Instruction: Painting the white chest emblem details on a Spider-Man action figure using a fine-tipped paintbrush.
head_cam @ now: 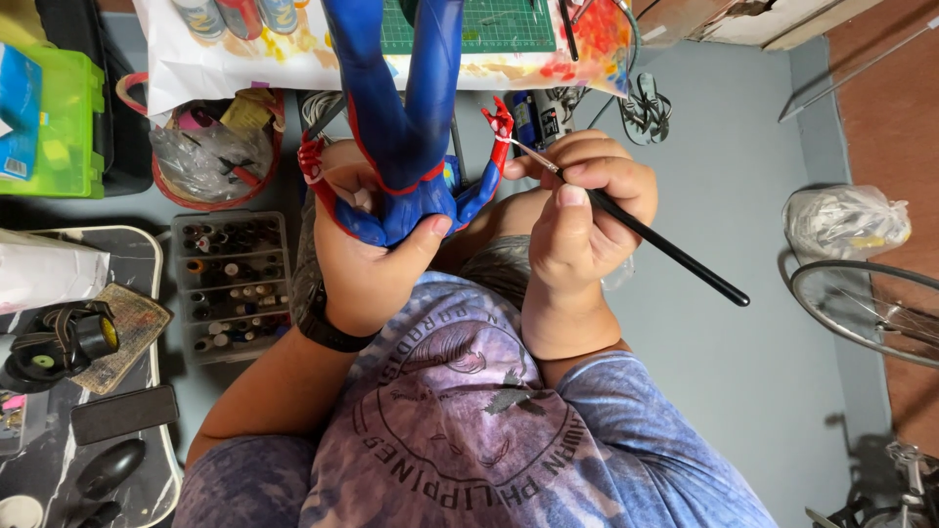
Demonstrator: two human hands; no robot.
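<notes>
My left hand (367, 259) grips a blue and red action figure (401, 117) around its torso, legs pointing away from me. My right hand (582, 210) holds a thin black paintbrush (665, 249) like a pen. The brush tip touches the figure's red hand (500, 122) at the wrist. A black watch (328, 328) sits on my left wrist. My purple printed shirt (460, 420) fills the lower middle of the view.
A paint-stained sheet with a green cutting mat (469, 24) lies ahead. A clear box of small paint pots (235, 284) and a red basket (210, 152) sit on the floor at left. A phone (124, 413) rests on a marble-patterned table. A bicycle wheel (871, 308) is at right.
</notes>
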